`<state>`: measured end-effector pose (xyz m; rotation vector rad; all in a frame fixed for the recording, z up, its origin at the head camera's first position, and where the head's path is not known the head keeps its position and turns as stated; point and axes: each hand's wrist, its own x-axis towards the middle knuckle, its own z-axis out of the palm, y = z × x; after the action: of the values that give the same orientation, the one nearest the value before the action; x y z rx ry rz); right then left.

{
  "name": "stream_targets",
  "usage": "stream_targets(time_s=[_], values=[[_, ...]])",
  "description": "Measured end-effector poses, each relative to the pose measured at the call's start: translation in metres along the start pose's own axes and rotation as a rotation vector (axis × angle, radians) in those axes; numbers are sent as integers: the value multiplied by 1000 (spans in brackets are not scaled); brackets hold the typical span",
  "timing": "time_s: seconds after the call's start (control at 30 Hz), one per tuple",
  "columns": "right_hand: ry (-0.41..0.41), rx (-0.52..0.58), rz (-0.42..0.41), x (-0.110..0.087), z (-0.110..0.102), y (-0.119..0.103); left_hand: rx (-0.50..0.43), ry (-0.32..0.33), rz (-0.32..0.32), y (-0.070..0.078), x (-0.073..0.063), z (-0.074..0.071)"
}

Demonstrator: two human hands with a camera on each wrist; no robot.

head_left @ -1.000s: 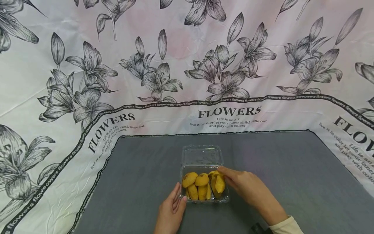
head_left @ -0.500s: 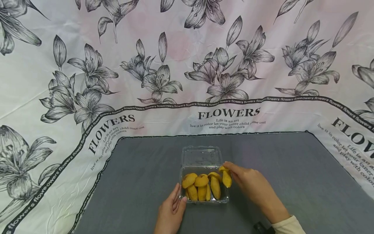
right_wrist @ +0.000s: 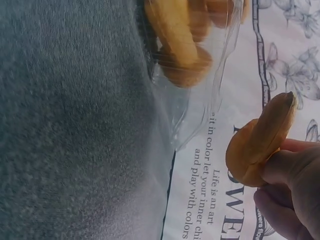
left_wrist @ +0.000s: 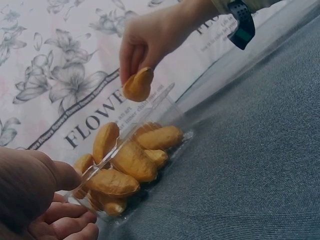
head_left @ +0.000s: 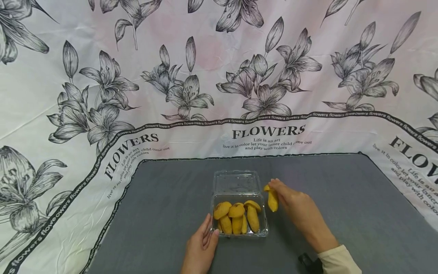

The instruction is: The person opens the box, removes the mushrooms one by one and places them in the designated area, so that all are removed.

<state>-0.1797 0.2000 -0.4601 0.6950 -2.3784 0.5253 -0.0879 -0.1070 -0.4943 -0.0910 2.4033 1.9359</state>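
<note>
A clear plastic clamshell box (head_left: 265, 219) sits on the grey surface with its lid (head_left: 236, 182) folded back. Several yellow mushrooms (head_left: 237, 219) with rounded caps and thick stems lie inside. My left hand (head_left: 200, 249) grips the box's left front corner, thumb on the rim and fingers along the outer wall. To the right of the box, my right hand (head_left: 301, 215) pinches another yellow mushroom (head_left: 272, 201) by its cap, stem pointing down. The right wrist view shows this mushroom (right_wrist: 270, 130) between thumb and fingers, apart from the box.
Grey cloth (head_left: 164, 213) covers the work surface. Behind it and along the sides runs a white cloth (head_left: 191, 140) printed with lilies and "FLOWERS" lettering. A dark band (left_wrist: 243, 25) is on the right wrist.
The right hand has lifted the rightmost mushroom out of the box and carried it up and right, past the rim. The left hand stays on the box.
</note>
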Motion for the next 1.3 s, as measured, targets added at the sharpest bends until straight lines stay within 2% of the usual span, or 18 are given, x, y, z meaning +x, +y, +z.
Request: stream_targets(time_s=[0.3, 0.7, 0.97, 1.3], values=[[-23, -5, 15, 6, 10, 11, 5, 7, -8, 0, 2, -1], [-127, -27, 74, 4, 25, 25, 37, -4, -1, -2, 2, -1], [-165, -45, 66, 3, 31, 30, 31, -3, -10, 1, 3, 0], [-219, -64, 78, 4, 34, 35, 38, 1, 8, -1, 1, -1]])
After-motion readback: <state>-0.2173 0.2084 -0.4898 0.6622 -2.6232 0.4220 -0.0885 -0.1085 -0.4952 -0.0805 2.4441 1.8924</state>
